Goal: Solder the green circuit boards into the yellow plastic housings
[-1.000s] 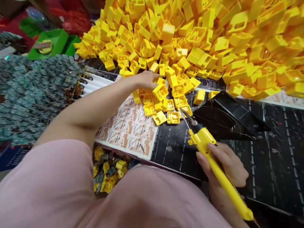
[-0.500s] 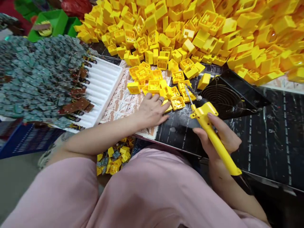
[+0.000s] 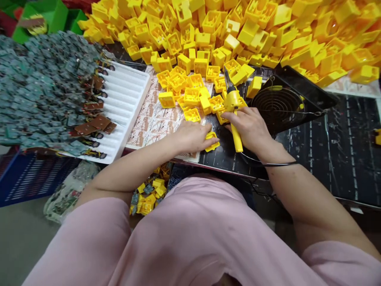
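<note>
My left hand (image 3: pixel 194 137) rests at the front edge of the table, its thumb and fingertips closed on a small open yellow plastic housing (image 3: pixel 212 143). Some of its fingers are hidden from this angle. In my right hand (image 3: pixel 251 128) is a yellow soldering gun (image 3: pixel 237 137), held upright with its dark tip pointing away from me over the yellow housings. Its black cable (image 3: pixel 275 163) runs across my wrist. Just beyond both hands lies a small cluster of yellow housings (image 3: pixel 191 96), several with their open sides up.
A large heap of yellow housings (image 3: pixel 250 33) spreads along the back. On the left, a white ribbed tray (image 3: pixel 127 95) carries piled grey-green wired boards (image 3: pixel 44 91). A black fan (image 3: pixel 275 105) stands to the right. Below the table edge sit yellow and grey pieces (image 3: pixel 150 194).
My right hand has moved left and away from me, turning the soldering gun more upright. My left hand has come slightly nearer with a yellow housing, apart from the cluster.
</note>
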Tool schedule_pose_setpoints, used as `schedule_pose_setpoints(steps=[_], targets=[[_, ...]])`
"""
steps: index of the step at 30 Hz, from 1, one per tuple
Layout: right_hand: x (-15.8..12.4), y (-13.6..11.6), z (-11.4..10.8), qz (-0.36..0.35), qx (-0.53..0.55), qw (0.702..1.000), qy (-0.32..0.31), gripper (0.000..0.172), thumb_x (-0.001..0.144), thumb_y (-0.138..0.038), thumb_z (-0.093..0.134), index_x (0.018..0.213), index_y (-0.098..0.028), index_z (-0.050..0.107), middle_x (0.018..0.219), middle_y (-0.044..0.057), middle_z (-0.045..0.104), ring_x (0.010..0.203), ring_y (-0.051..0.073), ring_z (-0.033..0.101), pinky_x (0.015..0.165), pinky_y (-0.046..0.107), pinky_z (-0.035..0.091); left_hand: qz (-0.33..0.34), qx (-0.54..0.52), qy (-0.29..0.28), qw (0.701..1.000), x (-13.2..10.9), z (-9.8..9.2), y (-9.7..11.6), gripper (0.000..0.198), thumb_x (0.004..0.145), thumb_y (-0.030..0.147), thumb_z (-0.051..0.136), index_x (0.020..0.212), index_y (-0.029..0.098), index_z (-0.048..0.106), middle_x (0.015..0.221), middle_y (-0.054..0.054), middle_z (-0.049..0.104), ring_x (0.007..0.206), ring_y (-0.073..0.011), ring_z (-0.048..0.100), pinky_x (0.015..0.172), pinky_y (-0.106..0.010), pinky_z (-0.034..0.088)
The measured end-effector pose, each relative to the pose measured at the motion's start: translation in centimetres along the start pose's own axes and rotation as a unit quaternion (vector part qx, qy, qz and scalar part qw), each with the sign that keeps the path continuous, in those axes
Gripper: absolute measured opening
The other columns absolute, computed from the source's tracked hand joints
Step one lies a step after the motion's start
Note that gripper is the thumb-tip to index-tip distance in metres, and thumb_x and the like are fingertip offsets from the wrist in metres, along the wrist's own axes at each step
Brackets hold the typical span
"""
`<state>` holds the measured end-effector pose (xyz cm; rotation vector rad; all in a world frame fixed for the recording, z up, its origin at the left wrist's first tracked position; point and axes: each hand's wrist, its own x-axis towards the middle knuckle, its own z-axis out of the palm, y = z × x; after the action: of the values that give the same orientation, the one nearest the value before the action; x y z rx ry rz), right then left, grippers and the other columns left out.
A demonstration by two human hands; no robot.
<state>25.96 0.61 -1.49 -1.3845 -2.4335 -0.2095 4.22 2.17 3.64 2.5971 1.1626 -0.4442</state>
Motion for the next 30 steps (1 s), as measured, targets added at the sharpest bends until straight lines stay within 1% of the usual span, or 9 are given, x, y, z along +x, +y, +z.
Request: schedule_pose_setpoints(steps=[3, 6, 9, 11, 16, 21, 24, 27, 30], targets=[[-0.2, 0.2, 0.0, -0.026, 0.010, 0.999, -0.017, 0.029, 0.098, -0.021, 0.047, 0.122, -0.025, 0.062, 0.074, 0.001, 0.059, 0.084, 0.020, 0.056, 0.081, 0.034, 0.042, -0.059, 0.021, 0.112, 0.992, -1.1, 0.4, -1.3, 0.058, 0.098, 0.062, 0.031, 0.125, 0.020, 0.059, 0.104, -0.012, 0.073, 0.097, -0.0297, 0.068, 0.078, -0.037, 0.048], [-2.1, -0.5, -1.5, -0.049, 0.034, 0.998, -0.024, 0.028, 0.097, -0.021, 0.050, 0.123, -0.023, 0.060, 0.081, 0.002, 0.064, 0.085, 0.019, 0.057, 0.082, 0.033, 0.044, -0.059, 0.038, 0.169, 0.983, -1.8, 0.7, -3.6, 0.046, 0.101, 0.043, 0.032, 0.124, 0.021, 0.064, 0.118, -0.013, 0.069, 0.111, -0.0304, 0.062, 0.085, -0.040, 0.048], [-4.0, -1.8, -3.1, -0.059, 0.072, 0.996, -0.014, 0.027, 0.096, -0.022, 0.054, 0.123, -0.022, 0.057, 0.084, 0.002, 0.067, 0.080, 0.018, 0.057, 0.078, 0.030, 0.045, -0.012, 0.058, 0.164, 0.985, -1.5, 1.6, -5.2, 0.045, 0.099, 0.036, 0.036, 0.132, 0.018, 0.060, 0.137, -0.014, 0.060, 0.120, -0.0320, 0.056, 0.099, -0.045, 0.046], [-4.6, -2.9, -3.6, -0.051, 0.093, 0.994, 0.023, 0.029, 0.094, -0.029, 0.061, 0.122, -0.023, 0.055, 0.090, 0.002, 0.069, 0.082, 0.018, 0.059, 0.080, 0.031, 0.047, -0.002, 0.063, 0.170, 0.983, -1.0, 2.3, -5.3, 0.047, 0.099, 0.038, 0.036, 0.136, 0.017, 0.058, 0.141, -0.015, 0.056, 0.121, -0.0326, 0.054, 0.103, -0.047, 0.045], [-3.1, -5.9, -1.9, 0.027, 0.055, 0.991, 0.122, 0.048, 0.086, -0.050, 0.070, 0.120, -0.020, 0.054, 0.094, 0.006, 0.070, 0.085, 0.022, 0.063, 0.089, 0.036, 0.046, -0.014, 0.072, 0.180, 0.981, -1.4, 3.0, -4.4, 0.044, 0.098, 0.041, 0.039, 0.120, 0.013, 0.064, 0.129, -0.020, 0.060, 0.117, -0.0354, 0.057, 0.093, -0.046, 0.052], [-1.6, -7.3, 0.1, 0.004, 0.002, 0.996, 0.089, 0.036, 0.092, -0.041, 0.063, 0.118, -0.017, 0.055, 0.084, 0.005, 0.068, 0.077, 0.021, 0.063, 0.087, 0.037, 0.045, 0.019, 0.022, 0.180, 0.983, -3.9, 3.2, -4.2, 0.041, 0.097, 0.033, 0.045, 0.126, 0.008, 0.059, 0.125, -0.020, 0.063, 0.110, -0.0311, 0.062, 0.096, -0.043, 0.053], [-2.1, -6.3, 0.3, -0.058, 0.101, 0.990, 0.076, 0.032, 0.094, -0.027, 0.060, 0.123, -0.017, 0.053, 0.093, 0.005, 0.069, 0.079, 0.019, 0.064, 0.083, 0.033, 0.047, 0.127, -0.058, 0.165, 0.976, -4.6, 3.6, -4.9, 0.036, 0.094, 0.012, 0.044, 0.127, 0.011, 0.060, 0.130, -0.016, 0.063, 0.117, -0.0249, 0.061, 0.101, -0.037, 0.052], [-3.1, -4.7, 0.0, -0.113, 0.170, 0.979, 0.027, 0.035, 0.095, -0.027, 0.059, 0.129, -0.021, 0.051, 0.103, 0.006, 0.069, 0.085, 0.018, 0.065, 0.084, 0.032, 0.049, 0.232, -0.141, 0.155, 0.950, -4.0, 4.5, -5.5, 0.043, 0.088, -0.001, 0.043, 0.124, 0.012, 0.062, 0.130, -0.015, 0.063, 0.124, -0.0212, 0.058, 0.107, -0.033, 0.049], [-3.7, -3.6, -0.1, -0.101, 0.175, 0.979, 0.026, 0.049, 0.092, -0.038, 0.065, 0.135, -0.021, 0.048, 0.113, 0.009, 0.068, 0.091, 0.022, 0.066, 0.085, 0.036, 0.051, 0.234, -0.201, 0.177, 0.935, -2.4, 5.6, -5.0, 0.042, 0.088, -0.003, 0.043, 0.118, 0.014, 0.066, 0.130, -0.013, 0.064, 0.127, -0.0187, 0.058, 0.109, -0.031, 0.049]])
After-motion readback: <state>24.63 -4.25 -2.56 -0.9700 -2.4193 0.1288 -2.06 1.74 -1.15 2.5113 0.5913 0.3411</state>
